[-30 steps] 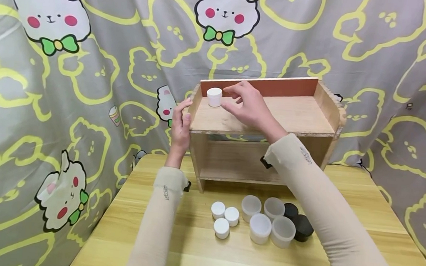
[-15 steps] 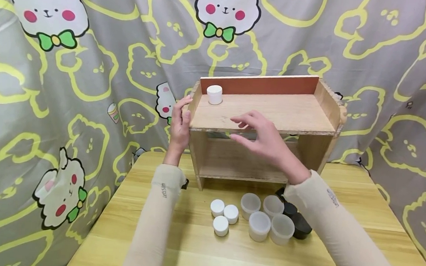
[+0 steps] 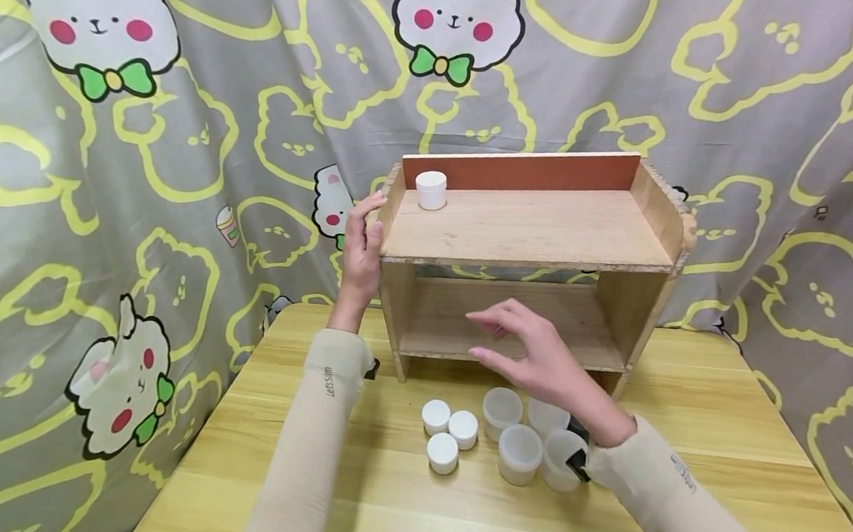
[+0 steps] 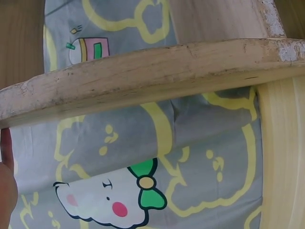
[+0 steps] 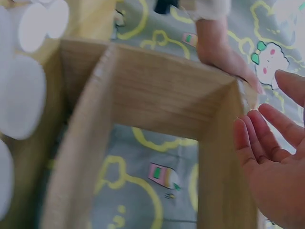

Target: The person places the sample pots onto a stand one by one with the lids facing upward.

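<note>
A small white lidded jar [image 3: 431, 191] stands upright at the left end of the top board of a wooden shelf unit [image 3: 535, 229]. My left hand [image 3: 361, 252] rests against the outer face of the unit's left side panel [image 4: 157, 71], with its fingers fairly straight. In front of the lower compartment my right hand [image 3: 528, 349] hovers with thumb and fingers apart, holding nothing. Below it on the table are three white jars, one of them the front jar [image 3: 443, 453], beside several translucent tubs [image 3: 519, 454]. My right wrist partly covers the tubs at the right.
The shelf unit stands at the back of the yellow wood-grain table [image 3: 392, 514]. A raised red-brown strip [image 3: 539, 171] edges its top at the back. Patterned curtains [image 3: 202, 156] hang behind and at both sides. Dark items [image 3: 577, 428] show partly behind my right wrist.
My right hand has drawn away from the white jar on the top board and come down toward the table. The jar stays standing there. My left hand keeps its place on the side panel.
</note>
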`<state>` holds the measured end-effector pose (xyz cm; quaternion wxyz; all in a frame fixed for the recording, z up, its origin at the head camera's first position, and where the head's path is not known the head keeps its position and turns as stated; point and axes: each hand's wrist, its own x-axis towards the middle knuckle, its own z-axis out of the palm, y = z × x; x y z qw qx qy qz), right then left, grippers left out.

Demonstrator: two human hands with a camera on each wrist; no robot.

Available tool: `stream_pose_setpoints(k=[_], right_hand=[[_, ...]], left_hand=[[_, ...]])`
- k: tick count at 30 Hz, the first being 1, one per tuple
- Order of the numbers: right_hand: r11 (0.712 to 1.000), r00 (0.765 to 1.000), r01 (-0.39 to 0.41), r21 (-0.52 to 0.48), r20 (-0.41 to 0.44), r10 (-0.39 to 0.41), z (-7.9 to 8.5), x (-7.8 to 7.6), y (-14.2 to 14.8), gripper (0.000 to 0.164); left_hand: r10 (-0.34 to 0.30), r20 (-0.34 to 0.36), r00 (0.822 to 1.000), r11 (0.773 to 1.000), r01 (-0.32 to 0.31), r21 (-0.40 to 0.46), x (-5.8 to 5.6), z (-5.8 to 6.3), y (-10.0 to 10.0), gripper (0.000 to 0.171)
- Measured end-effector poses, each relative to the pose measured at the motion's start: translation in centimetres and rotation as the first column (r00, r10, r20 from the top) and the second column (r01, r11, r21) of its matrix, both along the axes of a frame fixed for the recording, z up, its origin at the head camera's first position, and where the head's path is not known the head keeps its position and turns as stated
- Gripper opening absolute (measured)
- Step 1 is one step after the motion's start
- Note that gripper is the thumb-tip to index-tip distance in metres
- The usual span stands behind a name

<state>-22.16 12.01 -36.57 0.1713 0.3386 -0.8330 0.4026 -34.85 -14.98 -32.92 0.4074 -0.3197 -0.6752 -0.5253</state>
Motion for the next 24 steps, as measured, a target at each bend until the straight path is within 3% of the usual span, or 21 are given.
stream_pose_setpoints(k=[8, 13, 19, 24], right_hand=[[0.999, 0.987, -0.027, 0.032, 0.159, 0.022, -4.1, 1.4, -0.4, 0.042], [0.998, 0.981, -0.032, 0.055, 0.192, 0.021, -6.1, 1.9, -0.8, 0.042], [0.993, 0.96, -0.092, 0.074, 0.273, 0.069, -8.1, 2.4, -1.9, 0.042], [0.989, 0.957, -0.119, 0.09, 0.277, 0.09, -9.8, 2.7, -2.9, 0.043]], left_hand=[[0.002, -0.002, 1.0, 1.0, -0.002, 0.006, 0.1, 0.0, 0.1, 0.038], [-0.005, -0.009, 1.0, 1.0, 0.005, 0.019, -0.1, -0.1, 0.1, 0.037], [-0.009, 0.004, 1.0, 1.0, 0.009, 0.022, -0.1, -0.1, -0.1, 0.038], [-0.002, 0.01, 1.0, 1.0, 0.002, 0.02, -0.1, -0.2, 0.1, 0.038]])
